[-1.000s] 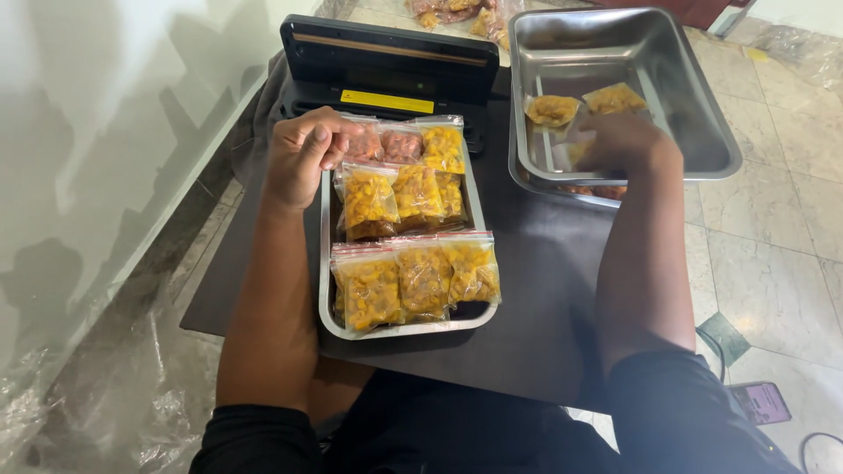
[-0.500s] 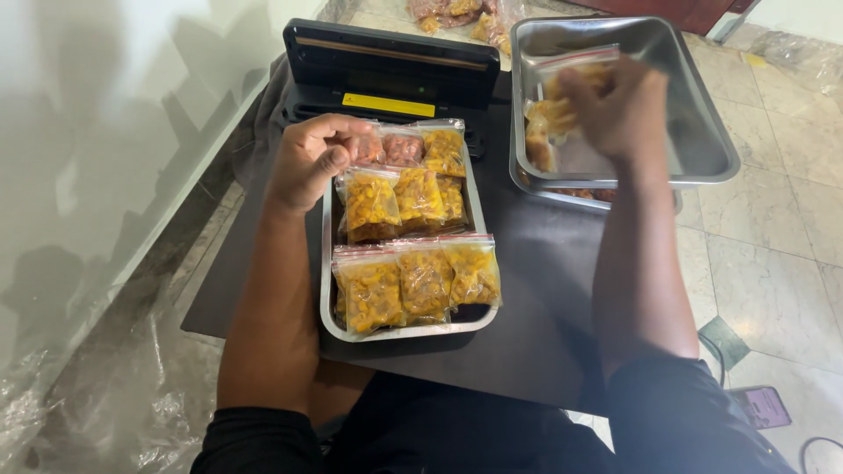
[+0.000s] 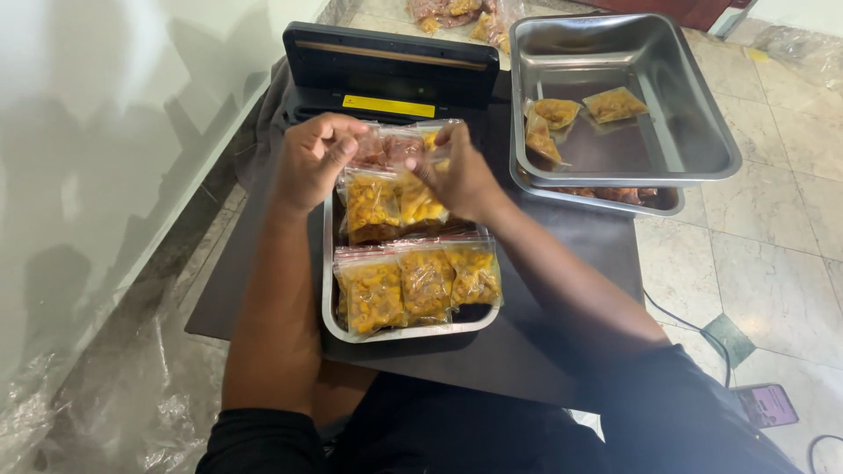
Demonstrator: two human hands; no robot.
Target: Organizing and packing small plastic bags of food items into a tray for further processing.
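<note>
From the head camera, both hands met over the far end of a shallow steel tray (image 3: pixel 408 332) that sat on a low dark table (image 3: pixel 562 263). The left hand (image 3: pixel 312 162) had its fingers curled and pinched on the left edge of a clear plastic bag (image 3: pixel 393 147) of pinkish and yellow food. The right hand (image 3: pixel 457 175) pinched the same bag's right end, thumb and fingertips closed on the film. The bag lay directly between the two hands, its long axis running left to right, just in front of the black vacuum sealer (image 3: pixel 391 70) with its yellow label strip; neither hand was clearly nearer to it than the other. Whether the bag rested on the tray or was lifted slightly off it could not be told.

Nearer in the tray, a middle row of yellow food bags (image 3: pixel 386 206) lay partly under the right hand, and a nearest row of three similar bags (image 3: pixel 421 283) lay side by side, touching.

To the right, a deep steel pan (image 3: pixel 702 132) held three loose small bags (image 3: pixel 615 105), stacked on a second pan holding darker pieces. The floor was pale marble tile, with crumpled clear plastic sheeting (image 3: pixel 105 412) at the near left, a white wall on the left, and a phone (image 3: pixel 766 405) at the near right.
</note>
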